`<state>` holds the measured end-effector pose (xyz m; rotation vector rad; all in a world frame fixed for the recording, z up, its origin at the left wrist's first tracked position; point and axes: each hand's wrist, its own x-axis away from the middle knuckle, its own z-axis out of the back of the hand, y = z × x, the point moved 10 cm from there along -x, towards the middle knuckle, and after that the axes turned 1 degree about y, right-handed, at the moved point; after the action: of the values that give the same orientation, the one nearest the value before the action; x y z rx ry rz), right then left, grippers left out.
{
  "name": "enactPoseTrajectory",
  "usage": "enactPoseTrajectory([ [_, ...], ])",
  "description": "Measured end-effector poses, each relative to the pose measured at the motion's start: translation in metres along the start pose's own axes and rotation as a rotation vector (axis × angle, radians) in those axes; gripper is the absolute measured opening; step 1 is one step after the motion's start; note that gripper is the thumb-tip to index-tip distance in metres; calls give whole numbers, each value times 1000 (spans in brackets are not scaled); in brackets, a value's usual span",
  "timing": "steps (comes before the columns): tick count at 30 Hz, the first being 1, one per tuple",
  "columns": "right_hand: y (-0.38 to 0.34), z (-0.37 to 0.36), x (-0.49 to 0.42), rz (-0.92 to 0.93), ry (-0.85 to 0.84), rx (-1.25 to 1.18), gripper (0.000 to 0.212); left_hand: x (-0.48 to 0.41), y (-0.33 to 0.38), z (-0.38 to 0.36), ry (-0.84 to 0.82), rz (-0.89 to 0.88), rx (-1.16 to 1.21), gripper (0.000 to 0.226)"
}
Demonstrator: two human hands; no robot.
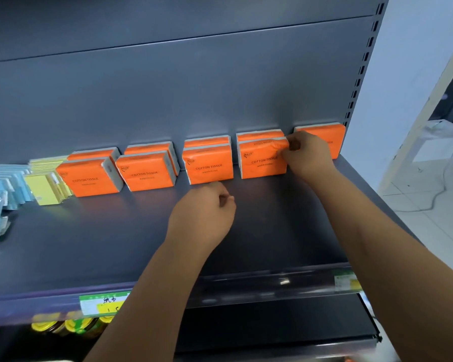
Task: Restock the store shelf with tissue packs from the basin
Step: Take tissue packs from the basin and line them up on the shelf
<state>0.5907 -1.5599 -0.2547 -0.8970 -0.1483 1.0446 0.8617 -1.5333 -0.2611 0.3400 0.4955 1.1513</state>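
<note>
Orange "COTTON TISSUE" packs stand in a row at the back of the dark grey shelf (115, 244), several of them doubled front to back. My right hand (309, 155) pinches the top right corner of the front pack in the fourth stack (262, 160). A single pack (324, 133) stands behind that hand at the far right, against the shelf upright. My left hand (204, 215) hovers over the bare shelf in front of the third stack (209, 165), fingers curled closed with nothing in them. The basin is out of view.
Yellow packets (43, 184) and light blue packets (3, 186) fill the shelf's left end. A price strip with a green label (102, 303) runs along the front edge. Yellow-capped bottles (73, 325) stand on the shelf below. White floor tiles lie to the right.
</note>
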Motion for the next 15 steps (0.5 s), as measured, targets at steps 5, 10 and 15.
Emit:
enactPoseTrajectory([
  [5,2,-1,6,-20,79,26,15,-6,-5,8,24,-1,-20,25],
  [10,-46,13,51,182,229,167,29,-7,-10,25,76,16,-45,32],
  [15,-110,-26,117,451,-124,295,43,1,-17,48,110,34,-115,31],
])
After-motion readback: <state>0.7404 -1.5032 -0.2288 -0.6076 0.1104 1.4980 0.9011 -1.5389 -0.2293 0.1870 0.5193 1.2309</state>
